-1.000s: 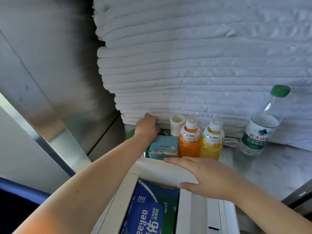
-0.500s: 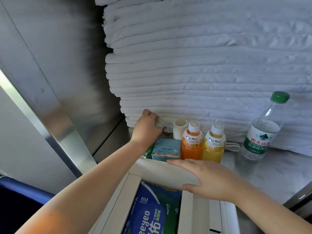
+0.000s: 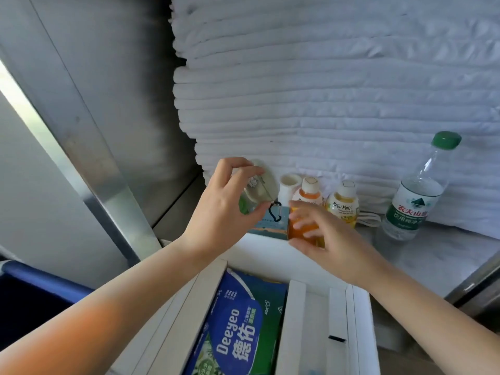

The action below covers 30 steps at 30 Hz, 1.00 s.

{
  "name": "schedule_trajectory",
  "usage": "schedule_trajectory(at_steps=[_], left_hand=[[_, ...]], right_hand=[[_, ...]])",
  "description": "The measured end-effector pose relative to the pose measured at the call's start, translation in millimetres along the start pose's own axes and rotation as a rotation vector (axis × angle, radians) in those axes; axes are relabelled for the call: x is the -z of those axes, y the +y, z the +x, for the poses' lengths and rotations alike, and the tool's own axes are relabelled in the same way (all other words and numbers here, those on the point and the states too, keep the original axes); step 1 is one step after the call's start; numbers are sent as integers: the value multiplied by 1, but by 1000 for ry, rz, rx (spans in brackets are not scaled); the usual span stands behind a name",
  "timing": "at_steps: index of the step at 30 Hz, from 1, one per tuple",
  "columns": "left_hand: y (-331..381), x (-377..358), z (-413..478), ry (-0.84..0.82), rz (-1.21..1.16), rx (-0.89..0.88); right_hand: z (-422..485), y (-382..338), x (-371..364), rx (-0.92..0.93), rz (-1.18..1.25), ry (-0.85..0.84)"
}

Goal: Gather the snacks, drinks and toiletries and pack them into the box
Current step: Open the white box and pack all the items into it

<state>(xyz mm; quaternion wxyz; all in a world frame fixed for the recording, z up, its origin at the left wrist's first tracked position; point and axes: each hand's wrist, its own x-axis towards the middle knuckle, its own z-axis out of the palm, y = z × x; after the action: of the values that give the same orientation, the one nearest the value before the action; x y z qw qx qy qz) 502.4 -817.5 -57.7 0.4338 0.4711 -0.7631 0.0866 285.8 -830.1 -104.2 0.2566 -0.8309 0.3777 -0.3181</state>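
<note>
My left hand [image 3: 227,209] holds up a small clear pouch [image 3: 261,189] with a black carabiner clip hanging from it, above the back left of the shelf. My right hand [image 3: 324,234] curls round the orange juice bottle [image 3: 305,212], which stands upright. A yellow juice bottle [image 3: 343,205] stands just to its right. Behind them is a small white cup [image 3: 289,185]. A teal box [image 3: 273,226] sits in front, partly hidden. A water bottle [image 3: 416,193] with a green cap stands at the right. The open white box [image 3: 259,253] below holds a blue and green tissue pack [image 3: 240,328].
A tall stack of folded white linen [image 3: 324,90] fills the back of the shelf. A steel wall and post [image 3: 89,158] close off the left. A white loop of cord [image 3: 368,220] lies beside the yellow bottle. The box flaps [image 3: 338,320] stand open toward me.
My left hand has lifted the clear pouch up from behind the teal box. My right hand left the box's rim and moved forward onto the orange juice bottle.
</note>
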Motion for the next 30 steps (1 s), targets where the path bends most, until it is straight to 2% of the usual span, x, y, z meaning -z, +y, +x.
schedule_trajectory(at_steps=[3, 7, 11, 18, 22, 26, 30], left_hand=[[16, 7, -14, -24, 6, -30], [30, 10, -32, -63, -5, -19], [32, 10, -42, -101, 38, 9], [32, 23, -49, -328, -25, 86], [34, 26, -53, -479, -105, 232], [31, 19, -62, -600, -145, 299], [33, 10, -70, -686, -80, 321]], right_hand=[[2, -13, -4, -21, 146, 83], [3, -34, -7, -45, 376, 53], [1, -41, -11, -62, 408, 18], [2, -25, -1, -146, 419, -203], [3, -17, 10, -157, 403, -411], [4, -16, 16, -185, 273, -599], [4, -18, 13, -211, 113, -705]])
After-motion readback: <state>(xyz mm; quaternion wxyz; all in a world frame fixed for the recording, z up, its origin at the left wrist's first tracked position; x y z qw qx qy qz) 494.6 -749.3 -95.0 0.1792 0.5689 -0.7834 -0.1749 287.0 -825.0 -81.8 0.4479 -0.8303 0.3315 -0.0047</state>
